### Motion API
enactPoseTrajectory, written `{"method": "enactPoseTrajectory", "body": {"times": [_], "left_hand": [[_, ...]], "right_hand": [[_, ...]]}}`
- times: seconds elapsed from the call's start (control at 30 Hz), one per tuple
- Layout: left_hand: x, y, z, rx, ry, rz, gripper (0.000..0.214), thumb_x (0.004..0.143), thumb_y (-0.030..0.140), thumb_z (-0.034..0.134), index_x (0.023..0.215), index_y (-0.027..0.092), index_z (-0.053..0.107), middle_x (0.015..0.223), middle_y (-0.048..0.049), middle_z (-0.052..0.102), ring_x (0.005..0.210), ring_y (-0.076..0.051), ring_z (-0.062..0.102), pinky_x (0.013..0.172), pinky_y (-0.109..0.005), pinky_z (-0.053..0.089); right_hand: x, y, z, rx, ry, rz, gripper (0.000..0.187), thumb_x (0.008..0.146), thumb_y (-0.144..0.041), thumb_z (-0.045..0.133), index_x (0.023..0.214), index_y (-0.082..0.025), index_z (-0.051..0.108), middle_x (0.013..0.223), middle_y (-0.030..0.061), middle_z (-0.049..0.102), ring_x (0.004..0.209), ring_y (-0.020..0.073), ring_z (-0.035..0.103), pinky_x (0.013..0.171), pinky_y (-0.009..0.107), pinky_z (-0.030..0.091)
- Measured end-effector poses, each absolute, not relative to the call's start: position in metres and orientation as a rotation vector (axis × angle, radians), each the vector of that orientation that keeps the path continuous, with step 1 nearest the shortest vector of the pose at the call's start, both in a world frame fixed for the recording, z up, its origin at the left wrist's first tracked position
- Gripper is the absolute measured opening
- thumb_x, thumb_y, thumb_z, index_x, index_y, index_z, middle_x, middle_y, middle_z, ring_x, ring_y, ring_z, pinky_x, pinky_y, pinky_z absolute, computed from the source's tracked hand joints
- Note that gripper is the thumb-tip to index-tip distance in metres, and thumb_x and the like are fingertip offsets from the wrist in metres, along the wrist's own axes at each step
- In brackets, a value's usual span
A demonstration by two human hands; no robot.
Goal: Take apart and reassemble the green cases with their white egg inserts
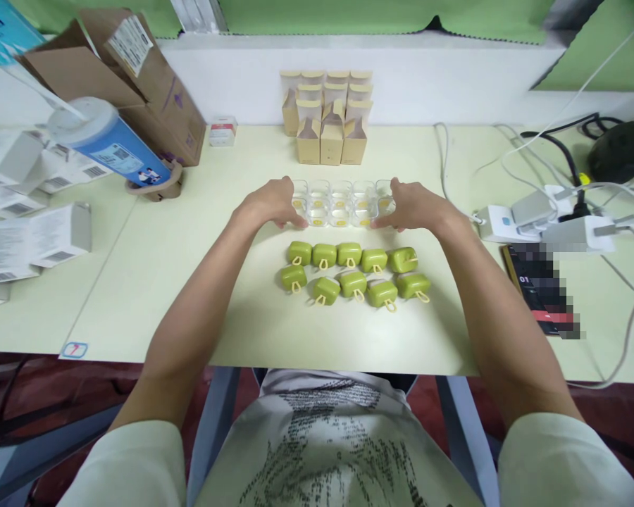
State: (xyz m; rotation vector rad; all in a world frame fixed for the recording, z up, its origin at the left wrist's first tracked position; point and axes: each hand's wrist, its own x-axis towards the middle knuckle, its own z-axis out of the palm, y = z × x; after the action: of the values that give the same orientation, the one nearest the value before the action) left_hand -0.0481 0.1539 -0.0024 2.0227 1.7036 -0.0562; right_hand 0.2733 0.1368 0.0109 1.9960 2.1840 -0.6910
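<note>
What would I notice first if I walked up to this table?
Ten bright green cases sit in two rows in the middle. Just behind them, the left hand and the right hand grip the ends of a clear tray. Tan boxes stand stacked against the back wall.

The left forearm [201, 317] and right forearm [486, 310] are stretching forward, bare, angling inward; the left hand [272, 204] is lying palm down, fingers curving toward the right; the right hand [415, 206] is mirroring it, fingers curving leftward; both hands are sitting level, well apart, neither clenching into a fist
</note>
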Motion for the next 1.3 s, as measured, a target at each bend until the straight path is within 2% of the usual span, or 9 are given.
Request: {"method": "enactPoseTrajectory", "body": {"times": [0.13, 0.37, 0.5, 0.6, 0.7, 0.83, 1.03, 1.17, 1.3], "left_hand": [[-0.028, 0.137, 0.021, 1.85, 1.888, -0.134, 0.078, 0.077, 0.041, 0.106, 0.14, 0.021, 0.064, 0.13, -0.0129, 0.086, 0.081, -0.025, 0.087, 0.071, -0.032, 0.058], [-0.027, 0.135, 0.024, 1.874, 1.904, -0.128, 0.083, 0.083, 0.043, 0.103, 0.15, 0.019, 0.062, 0.133, -0.015, 0.084, 0.087, -0.027, 0.087, 0.075, -0.034, 0.058], [-0.028, 0.134, 0.023, 1.921, 1.92, -0.21, 0.105, 0.081, 0.054, 0.104, 0.168, 0.021, 0.053, 0.145, -0.0189, 0.081, 0.114, -0.037, 0.086, 0.092, -0.038, 0.063], [-0.027, 0.132, 0.021, 2.003, 1.961, -0.25, 0.143, 0.08, 0.063, 0.104, 0.188, 0.02, 0.02, 0.177, -0.0301, 0.055, 0.153, -0.05, 0.068, 0.113, -0.049, 0.062], [-0.025, 0.131, 0.017, 2.067, 1.947, -0.192, 0.158, 0.078, 0.067, 0.105, 0.191, 0.02, 0.004, 0.19, -0.0349, 0.028, 0.17, -0.059, 0.044, 0.126, -0.061, 0.055], [-0.021, 0.132, 0.008, 2.218, 1.842, -0.023, 0.151, 0.079, 0.058, 0.106, 0.19, 0.02, 0.009, 0.185, -0.0306, 0.036, 0.177, -0.06, 0.028, 0.136, -0.066, 0.045], [-0.017, 0.132, 0.003, 2.185, 1.766, 0.082, 0.129, 0.084, 0.048, 0.1, 0.186, 0.022, 0.025, 0.176, -0.0277, 0.049, 0.167, -0.053, 0.046, 0.133, -0.063, 0.049], [-0.019, 0.132, 0.002, 2.205, 1.726, 0.113, 0.123, 0.084, 0.041, 0.101, 0.183, 0.02, 0.032, 0.174, -0.0277, 0.049, 0.168, -0.051, 0.046, 0.134, -0.06, 0.048], [-0.023, 0.135, 0.0, 2.225, 1.703, 0.15, 0.12, 0.08, 0.044, 0.104, 0.179, 0.024, 0.037, 0.17, -0.0247, 0.054, 0.168, -0.051, 0.047, 0.133, -0.06, 0.048]], "right_hand": [[0.271, 0.135, 0.014, 2.028, 2.169, -0.684, 0.107, 0.088, -0.061, 0.101, 0.169, -0.011, 0.052, 0.113, 0.0188, 0.084, 0.088, 0.035, 0.084, 0.074, 0.045, 0.065], [0.27, 0.139, 0.01, 2.039, 2.178, -0.653, 0.121, 0.082, -0.074, 0.101, 0.172, -0.01, 0.051, 0.121, 0.0246, 0.082, 0.102, 0.0405, 0.084, 0.079, 0.047, 0.066], [0.269, 0.138, 0.01, 2.012, 2.18, -0.656, 0.149, 0.08, -0.073, 0.102, 0.19, -0.01, 0.022, 0.15, 0.0339, 0.073, 0.104, 0.0418, 0.084, 0.088, 0.053, 0.069], [0.277, 0.139, 0.01, 1.984, 2.199, -0.634, 0.163, 0.079, -0.071, 0.103, 0.194, -0.021, 0.0, 0.166, 0.0356, 0.062, 0.108, 0.0442, 0.084, 0.095, 0.06, 0.068], [0.29, 0.144, 0.005, 1.977, 2.273, -0.499, 0.162, 0.078, -0.077, 0.102, 0.195, -0.026, 0.001, 0.169, 0.0348, 0.06, 0.131, 0.0547, 0.075, 0.104, 0.069, 0.063], [0.296, 0.148, -0.003, 1.975, 2.39, -0.427, 0.161, 0.081, -0.082, 0.098, 0.194, -0.031, -0.005, 0.178, 0.0345, 0.049, 0.145, 0.0596, 0.066, 0.112, 0.075, 0.057], [0.278, 0.145, -0.018, 1.973, 2.321, -0.555, 0.166, 0.078, -0.083, 0.097, 0.193, -0.028, -0.011, 0.182, 0.0361, 0.044, 0.15, 0.0632, 0.061, 0.119, 0.078, 0.053], [0.267, 0.146, -0.033, 2.048, 2.315, -0.578, 0.172, 0.075, -0.084, 0.097, 0.191, -0.026, -0.016, 0.192, 0.0385, 0.02, 0.163, 0.0693, 0.044, 0.122, 0.085, 0.048], [0.253, 0.144, -0.043, 2.14, 2.333, -0.532, 0.177, 0.077, -0.081, 0.098, 0.187, -0.027, -0.029, 0.196, 0.0313, -0.018, 0.179, 0.0697, -0.003, 0.124, 0.093, 0.04]]}}
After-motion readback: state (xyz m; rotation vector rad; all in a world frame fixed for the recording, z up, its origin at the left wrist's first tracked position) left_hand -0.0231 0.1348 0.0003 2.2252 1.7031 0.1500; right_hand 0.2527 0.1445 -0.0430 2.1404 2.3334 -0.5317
